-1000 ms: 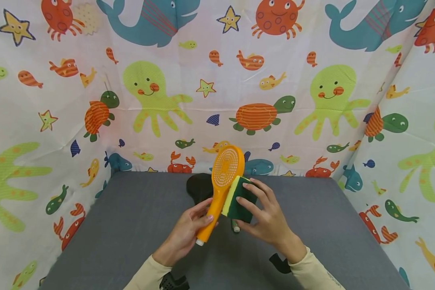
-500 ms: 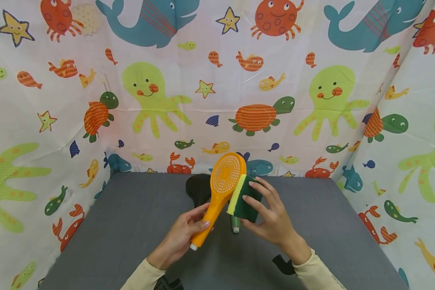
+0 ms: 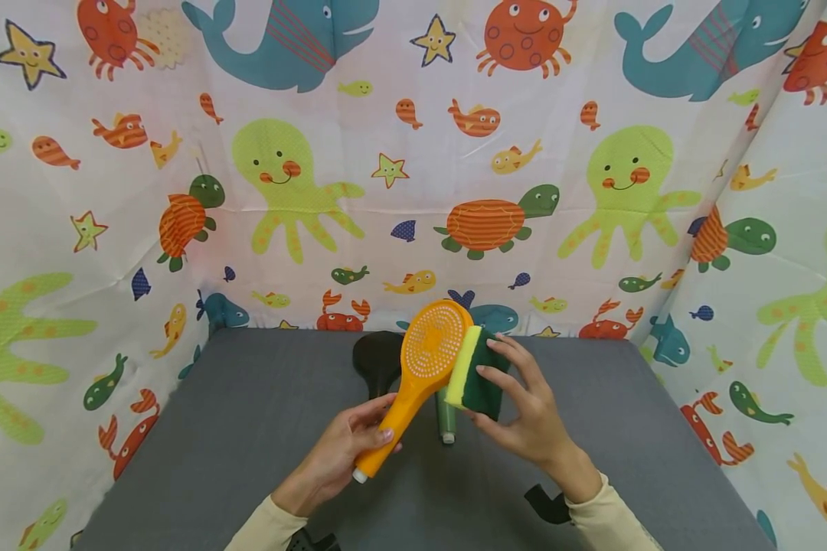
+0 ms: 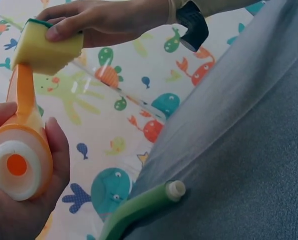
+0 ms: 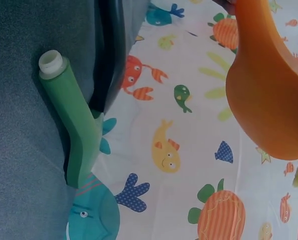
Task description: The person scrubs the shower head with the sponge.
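Starting at the left: the left hand (image 3: 338, 455) has its thumb (image 3: 375, 438) across the front of an orange shower head's handle, with the other fingers bent round behind it, so they're only about as far apart as the handle is thick. A black paddle-shaped thing (image 3: 375, 360), count of one, sits on the grey bench (image 3: 248, 428) just behind, round end away from the person and the other end hidden.

Next is the one orange shower head (image 3: 433, 344), held up in the air over the bench. Its long axis runs on a slant: white-tipped end down to the left and toward the person, round head up to the right, with the dotted face looking back at the person.

Then one green handle (image 3: 446, 421) on the bench, white end toward the person, its far end covered by the sponge in the head view. There's just one sponge (image 3: 481, 375), yellow layer facing left and looking to be touching the shower head's right rim.

Last up, the right hand (image 3: 534, 417): fingers spread across the sponge's dark green side, thumb underneath, so they're about a sponge's width apart and pinching it.
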`<state>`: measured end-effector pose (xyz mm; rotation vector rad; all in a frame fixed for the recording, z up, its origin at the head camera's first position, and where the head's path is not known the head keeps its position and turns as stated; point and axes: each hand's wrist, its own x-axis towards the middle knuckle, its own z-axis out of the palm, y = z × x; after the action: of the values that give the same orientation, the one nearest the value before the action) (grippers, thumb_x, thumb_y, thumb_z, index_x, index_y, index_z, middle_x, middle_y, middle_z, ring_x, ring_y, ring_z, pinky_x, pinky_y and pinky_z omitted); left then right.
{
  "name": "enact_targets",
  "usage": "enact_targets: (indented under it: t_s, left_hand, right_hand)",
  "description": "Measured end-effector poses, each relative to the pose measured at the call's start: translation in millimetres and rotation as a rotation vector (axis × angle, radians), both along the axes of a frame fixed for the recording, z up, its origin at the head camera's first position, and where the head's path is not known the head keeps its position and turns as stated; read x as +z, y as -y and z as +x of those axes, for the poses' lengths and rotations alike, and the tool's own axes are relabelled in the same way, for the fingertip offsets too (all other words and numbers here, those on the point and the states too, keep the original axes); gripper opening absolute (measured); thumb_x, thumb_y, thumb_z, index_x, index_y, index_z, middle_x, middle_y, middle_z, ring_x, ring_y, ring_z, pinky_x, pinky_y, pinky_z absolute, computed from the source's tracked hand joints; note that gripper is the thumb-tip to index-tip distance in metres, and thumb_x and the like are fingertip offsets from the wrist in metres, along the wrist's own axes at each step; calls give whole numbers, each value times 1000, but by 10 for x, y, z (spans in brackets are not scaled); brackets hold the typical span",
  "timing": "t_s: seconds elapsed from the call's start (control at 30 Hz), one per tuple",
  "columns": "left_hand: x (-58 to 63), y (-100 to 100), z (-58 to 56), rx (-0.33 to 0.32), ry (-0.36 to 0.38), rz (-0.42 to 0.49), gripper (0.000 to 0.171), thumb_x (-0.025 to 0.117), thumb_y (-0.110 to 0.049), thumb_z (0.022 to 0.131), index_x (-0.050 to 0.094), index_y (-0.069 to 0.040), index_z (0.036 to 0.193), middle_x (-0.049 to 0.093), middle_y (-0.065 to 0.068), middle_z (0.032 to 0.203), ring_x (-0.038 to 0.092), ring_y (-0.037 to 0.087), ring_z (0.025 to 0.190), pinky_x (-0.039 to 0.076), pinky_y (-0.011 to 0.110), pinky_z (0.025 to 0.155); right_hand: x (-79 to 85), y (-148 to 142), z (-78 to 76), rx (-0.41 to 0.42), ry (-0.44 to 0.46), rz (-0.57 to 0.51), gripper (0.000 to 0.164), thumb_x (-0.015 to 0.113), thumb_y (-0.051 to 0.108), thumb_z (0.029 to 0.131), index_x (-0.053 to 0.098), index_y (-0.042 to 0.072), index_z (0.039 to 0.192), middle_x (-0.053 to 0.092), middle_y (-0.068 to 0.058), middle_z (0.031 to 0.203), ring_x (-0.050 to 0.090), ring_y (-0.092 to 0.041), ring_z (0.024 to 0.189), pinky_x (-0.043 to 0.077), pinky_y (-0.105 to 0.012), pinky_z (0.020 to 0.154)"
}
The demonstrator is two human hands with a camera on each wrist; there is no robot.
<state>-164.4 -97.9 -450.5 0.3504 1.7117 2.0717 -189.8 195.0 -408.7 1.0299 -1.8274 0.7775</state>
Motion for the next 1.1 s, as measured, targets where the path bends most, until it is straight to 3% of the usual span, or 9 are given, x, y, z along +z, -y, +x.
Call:
enact_targets:
  t_s: [0.27, 0.6, 1.1]
  left_hand:
    - [42, 28, 1, 25, 17, -13, 58, 67, -14, 93, 44, -6, 146, 57, 6, 124, 60, 22, 103, 54, 35, 93]
    - [31, 29, -31, 30, 36, 9, 60, 67, -13, 93, 42, -5, 146, 58, 6, 127, 61, 21, 102, 52, 36, 95]
    - [-68, 185, -33, -40, 36, -23, 63, 68, -15, 93, 40, -7, 149, 54, 8, 137, 56, 26, 116, 52, 37, 98]
  right_hand:
    - [-21, 27, 32, -3, 10, -16, 53, 67, 50, 88, 65, 6, 116, 51, -26, 134, 45, -39, 133, 38, -21, 109]
    - [-75, 118, 71, 25, -21, -4, 50, 69, 47, 88, 66, 6, 116, 51, -27, 134, 43, -40, 134, 37, -23, 112]
    - [-47, 17, 32, 128, 38, -61, 53, 70, 44, 87, 62, 1, 117, 48, -29, 135, 43, -38, 134, 42, -23, 108]
